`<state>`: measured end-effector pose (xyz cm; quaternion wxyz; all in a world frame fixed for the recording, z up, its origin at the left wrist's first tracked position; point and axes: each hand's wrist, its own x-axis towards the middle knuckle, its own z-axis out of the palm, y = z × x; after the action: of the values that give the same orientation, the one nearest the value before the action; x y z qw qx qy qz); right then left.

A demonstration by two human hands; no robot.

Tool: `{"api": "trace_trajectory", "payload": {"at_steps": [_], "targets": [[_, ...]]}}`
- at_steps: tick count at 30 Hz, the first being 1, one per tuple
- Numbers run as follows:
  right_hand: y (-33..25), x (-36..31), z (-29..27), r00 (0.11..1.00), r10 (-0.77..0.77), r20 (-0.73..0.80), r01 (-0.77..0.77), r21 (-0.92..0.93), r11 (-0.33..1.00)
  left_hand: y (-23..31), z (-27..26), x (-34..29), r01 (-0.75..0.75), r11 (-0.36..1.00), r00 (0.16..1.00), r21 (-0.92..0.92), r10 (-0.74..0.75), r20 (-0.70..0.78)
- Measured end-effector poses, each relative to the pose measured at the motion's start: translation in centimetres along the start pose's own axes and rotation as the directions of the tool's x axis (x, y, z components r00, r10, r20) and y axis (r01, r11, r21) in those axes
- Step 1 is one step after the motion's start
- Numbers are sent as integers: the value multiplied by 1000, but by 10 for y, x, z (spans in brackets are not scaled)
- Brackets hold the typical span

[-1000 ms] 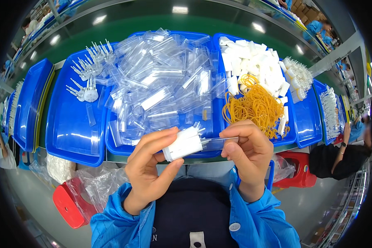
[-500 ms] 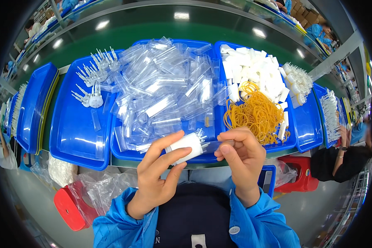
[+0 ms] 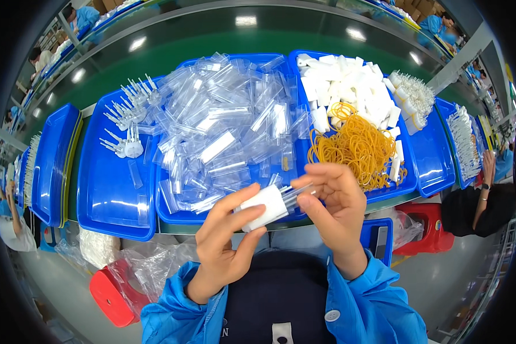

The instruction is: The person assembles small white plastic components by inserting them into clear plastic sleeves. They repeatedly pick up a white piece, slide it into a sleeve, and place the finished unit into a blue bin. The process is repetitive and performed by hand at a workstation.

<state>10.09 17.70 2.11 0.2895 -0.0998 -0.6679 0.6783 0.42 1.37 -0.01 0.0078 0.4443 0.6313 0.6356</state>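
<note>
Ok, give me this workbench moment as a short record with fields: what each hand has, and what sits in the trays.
left hand: grips a small white block between thumb and fingers
right hand: pinches a clear plastic sleeve that meets the block's end
middle tray: blue, heaped with clear plastic sleeves
right tray: white blocks at the back, yellow rubber bands in front
left tray: blue, white pronged plastic pieces at its far end
below bench: red stool, crumpled clear bags
</note>
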Motion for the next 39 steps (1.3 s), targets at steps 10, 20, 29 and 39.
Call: {"api": "trace_trajectory", "payload": {"at_steps": [10, 20, 29, 39], "targets": [[9, -10, 29, 908, -417, 35, 309, -729, 611, -6, 23, -8, -129, 961, 986, 244, 151, -74], [5, 17, 3, 895, -397, 203, 431, -623, 653, 3, -6, 3, 37, 999, 982, 5, -36, -185], [4, 33, 7, 868, -182, 462, 495, -780, 382, 6, -28, 7, 200, 923, 941, -329, -275, -199], [-1, 21, -14, 964, -170, 205, 228, -302, 926, 15, -15, 5, 309, 873, 891, -376, -405, -206]]}}
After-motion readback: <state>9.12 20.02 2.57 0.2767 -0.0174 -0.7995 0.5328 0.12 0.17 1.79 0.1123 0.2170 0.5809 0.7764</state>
